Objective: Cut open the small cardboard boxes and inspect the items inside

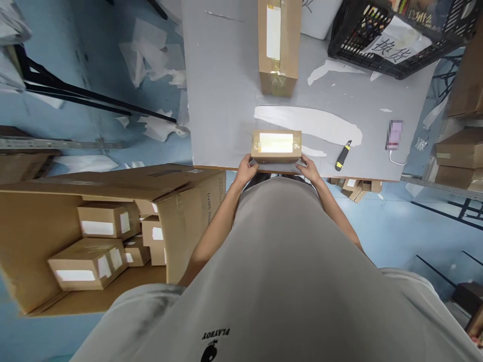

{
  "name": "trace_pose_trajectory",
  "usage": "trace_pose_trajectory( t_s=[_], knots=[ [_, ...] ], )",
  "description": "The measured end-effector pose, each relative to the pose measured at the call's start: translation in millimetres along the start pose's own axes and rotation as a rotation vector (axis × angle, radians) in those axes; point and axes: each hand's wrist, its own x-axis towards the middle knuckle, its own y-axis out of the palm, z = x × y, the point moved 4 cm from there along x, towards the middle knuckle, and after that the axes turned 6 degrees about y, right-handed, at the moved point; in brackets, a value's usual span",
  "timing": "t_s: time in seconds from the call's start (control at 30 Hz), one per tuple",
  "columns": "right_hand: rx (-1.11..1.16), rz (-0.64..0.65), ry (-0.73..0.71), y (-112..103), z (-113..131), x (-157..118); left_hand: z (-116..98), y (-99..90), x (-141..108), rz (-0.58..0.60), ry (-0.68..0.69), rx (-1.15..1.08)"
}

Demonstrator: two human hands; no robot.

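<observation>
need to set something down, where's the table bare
Near-left grey tabletop, between left edge and long brown cardboard box; a smaller patch between the black-and-yellow cutter and purple device. Crowded: far right, by the black plastic crate; near edge, with left hand, right hand and small brown cardboard box.

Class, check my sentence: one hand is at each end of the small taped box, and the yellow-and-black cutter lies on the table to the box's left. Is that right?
Not quite: the head view shows the cutter on the table to the small taped box's right, not its left.
</observation>
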Motion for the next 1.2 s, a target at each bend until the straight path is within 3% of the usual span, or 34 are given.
trace_pose_trajectory(
  t_s=[0.13, 0.27, 0.57, 0.73, 0.97, 1.2],
  knots=[
    [0.057, -0.042, -0.044, -6, 22, -8, -10, -7.8, 5, -0.011, 0.046, -0.047],
    [0.083, 0.004, -0.077, -4, 34, -6, -13, -10.9, 14, 0.026, 0.073, -0.046],
    [0.079, -0.053, 0.143, -11, 0, 6, 15, -18.4, 14, -0.081, -0.075, -0.105],
    [0.031, -0.052, 0.203, -8, -12, 3, 19, -13.0, 6, -0.046, -0.120, -0.122],
    [0.000, 0.018, 0.005, -1, 9, 1, -2, -9.6, 3, -0.109, -0.125, -0.155],
    [0.014, -0.046, -0.075, -24, 49, -11, -47, -24.0, 2, -0.125, 0.040, -0.122]
  ],
)
